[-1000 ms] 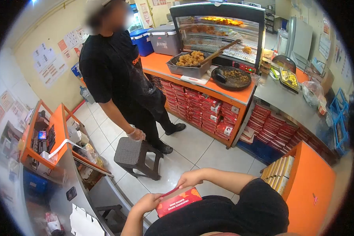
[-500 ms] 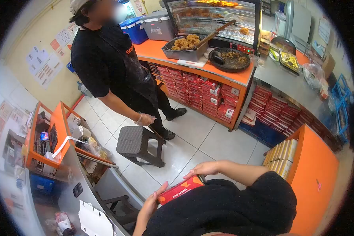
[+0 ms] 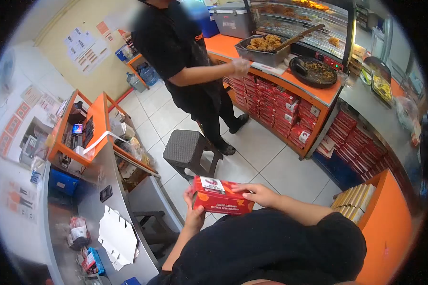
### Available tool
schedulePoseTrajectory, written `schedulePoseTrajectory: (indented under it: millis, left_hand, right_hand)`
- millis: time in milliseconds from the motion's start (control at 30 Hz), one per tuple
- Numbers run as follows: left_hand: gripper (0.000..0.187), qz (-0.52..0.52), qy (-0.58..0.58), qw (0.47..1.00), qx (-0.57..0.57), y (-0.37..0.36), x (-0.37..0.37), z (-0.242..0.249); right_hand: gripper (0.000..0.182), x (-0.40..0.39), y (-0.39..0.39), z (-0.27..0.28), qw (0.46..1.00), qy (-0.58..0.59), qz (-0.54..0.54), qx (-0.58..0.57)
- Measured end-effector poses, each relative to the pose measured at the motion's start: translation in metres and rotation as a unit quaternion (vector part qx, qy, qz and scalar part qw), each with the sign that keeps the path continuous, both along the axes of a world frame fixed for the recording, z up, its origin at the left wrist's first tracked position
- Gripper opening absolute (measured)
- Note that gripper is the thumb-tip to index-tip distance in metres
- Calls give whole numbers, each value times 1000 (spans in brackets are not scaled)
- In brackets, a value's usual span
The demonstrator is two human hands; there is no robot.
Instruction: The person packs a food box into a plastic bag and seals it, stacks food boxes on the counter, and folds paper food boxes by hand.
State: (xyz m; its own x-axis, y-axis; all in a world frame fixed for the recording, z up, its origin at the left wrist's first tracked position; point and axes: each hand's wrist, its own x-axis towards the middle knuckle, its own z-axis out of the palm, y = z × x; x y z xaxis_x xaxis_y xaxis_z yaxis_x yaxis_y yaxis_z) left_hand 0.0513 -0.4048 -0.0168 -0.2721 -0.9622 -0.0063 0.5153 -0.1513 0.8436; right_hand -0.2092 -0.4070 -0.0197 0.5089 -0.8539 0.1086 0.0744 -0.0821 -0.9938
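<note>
Between my two hands is a red cardboard food box (image 3: pixel 223 197) with orange shapes, white lettering and a white label with a dark logo. My left hand (image 3: pixel 194 209) grips its left end, thumb on the front panel. The fingers of my right hand (image 3: pixel 259 194) lie over the right end, thumb side toward the box's edge. The box is held level in front of my black shirt, above the tiled floor; its underside is hidden. Just beyond it stands a dark woven-pattern stool (image 3: pixel 188 147).
A co-worker in black (image 3: pixel 176 61) stands beyond the stool, a gloved hand (image 3: pixel 239 68) near the orange counter. On it are a tub of fried chicken (image 3: pixel 266 45) and a black stone mortar (image 3: pixel 314 73). Red boxes (image 3: pixel 276 104) fill the shelves below. White card sheets (image 3: pixel 118 237) lie on the left counter.
The box has come up and tilted, so its label and more of its front show. My right hand has shifted onto its right end. The co-worker's gloved hand has risen toward the counter.
</note>
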Motion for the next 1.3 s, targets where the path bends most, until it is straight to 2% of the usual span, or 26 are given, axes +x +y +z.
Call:
schedulePoseTrajectory:
  millis: [67, 200, 267, 300, 333, 367, 400, 433, 467, 533, 600, 633, 667, 733, 800, 833, 867, 933, 967, 1033, 1067, 1133, 1167, 1300]
  left_hand:
    - [93, 63, -55, 991, -105, -10, -10, 9]
    - [95, 25, -118, 988, -93, -15, -19, 38]
    - [97, 14, -211, 965, -157, -23, -21, 45]
    - [102, 37, -355, 899, -253, -26, -24, 54]
    - [102, 35, -354, 899, -255, -26, -31, 61]
    - [107, 83, -446, 808, -376, -25, -40, 66]
    - [112, 131, -522, 689, -485, -26, -46, 69]
    - [121, 123, -520, 697, -478, -27, -45, 63]
    - [120, 116, -473, 732, -476, -29, -47, 60]
    - [113, 112, -461, 736, -482, -31, -45, 66]
    - [96, 25, -534, 729, -429, -32, -31, 84]
    - [81, -14, -539, 741, -401, -31, -27, 95]
    - [75, -50, -539, 742, -395, -32, -23, 99]
    - [81, -65, -564, 739, -362, -31, -20, 103]
    - [86, -28, -583, 728, -361, -33, -16, 102]
    - [95, -8, -569, 740, -360, -37, -14, 94]
    - [102, 28, -560, 742, -367, -37, -13, 88]
    - [105, 84, -522, 758, -383, -38, -12, 78]
    - [105, 82, -519, 762, -379, -35, -10, 75]
    - [102, 93, -521, 773, -350, -30, -4, 72]
    - [102, 93, -520, 774, -348, -30, 1, 66]
    - [96, -4, -377, 885, -272, -31, 10, 52]
    - [89, 5, -362, 898, -250, -27, 11, 50]
    - [90, -1, -377, 893, -246, -18, 4, 61]
  right_hand:
    - [32, 8, -9, 5, 1000, -6, 8, -23]
    - [39, 11, -19, 17, 997, -37, 49, -42]
    - [44, 9, -24, 32, 997, -44, 47, -33]
    - [49, 7, -26, 44, 997, -52, 47, -22]
    - [49, 8, -25, 56, 997, -51, 44, -24]
    - [54, 8, -23, 69, 995, -19, 27, -94]
    - [59, 7, -22, 81, 986, 13, 11, -165]
    - [66, 6, -23, 90, 968, 81, 4, -238]
    - [65, 9, -28, 78, 948, 99, -29, -303]
    - [53, 5, -30, 80, 953, 92, -43, -284]
    - [46, -10, -38, 83, 960, 128, -64, -241]
    - [45, -15, -44, 80, 979, 43, -77, -181]
    - [39, -25, -55, 74, 978, 55, -47, -195]
    - [39, -26, -63, 75, 969, 106, -14, -223]
    - [39, -12, -60, 87, 960, 137, -18, -241]
    - [39, -1, -57, 93, 951, 165, -25, -262]
    - [39, 10, -58, 91, 954, 148, 14, -262]
    - [43, 29, -49, 93, 942, 179, 45, -281]
    - [43, 36, -46, 92, 943, 183, 46, -275]
    - [46, 44, -42, 91, 943, 83, 17, -321]
    - [46, 45, -41, 90, 944, 86, 18, -319]
    - [51, 44, -37, 88, 931, 174, 52, -318]
    - [54, 44, -46, 64, 920, 146, 80, -355]
    - [52, 45, -48, 61, 932, 99, 75, -340]
